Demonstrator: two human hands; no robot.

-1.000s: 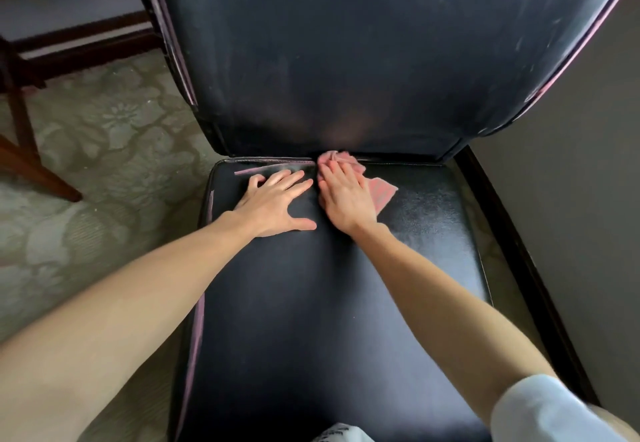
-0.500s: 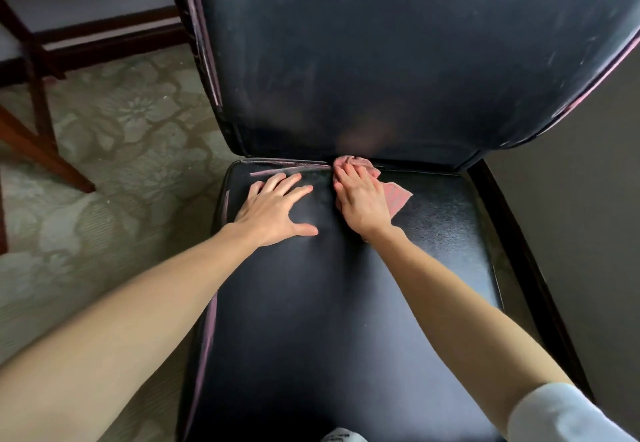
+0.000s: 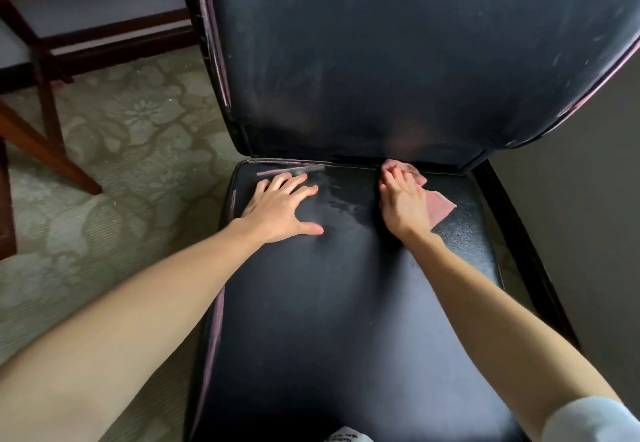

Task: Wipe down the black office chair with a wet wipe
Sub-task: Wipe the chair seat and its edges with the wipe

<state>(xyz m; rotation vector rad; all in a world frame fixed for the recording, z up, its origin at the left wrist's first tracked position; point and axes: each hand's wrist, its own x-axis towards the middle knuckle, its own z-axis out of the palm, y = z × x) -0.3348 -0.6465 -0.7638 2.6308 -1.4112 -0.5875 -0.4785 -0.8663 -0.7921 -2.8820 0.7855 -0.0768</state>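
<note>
Wipe: Your thin, soft pink wet wipe (image 3: 437, 205) lies flat at the back of the seat, near where it meets the chair back. One corner sticks out to the right, and a bit peeks past your fingertips.
Right hand: Your right hand (image 3: 403, 202) lies flat on the wipe, fingers together. The grip is not pinching; the palm just presses down.
Left hand: Your left hand (image 3: 282, 206) is spread wide on the bare seat, well apart from the wipe, holding nothing.
Chair: The black padded office chair with smooth shiny skin (image 3: 346, 320) looks firm and a bit slick. A wet streak shows between your hands.
How it handles: The wipe is light and floppy. It will likely bunch up or slide.
Where to hold: Keep your flat palm on its middle.
</note>
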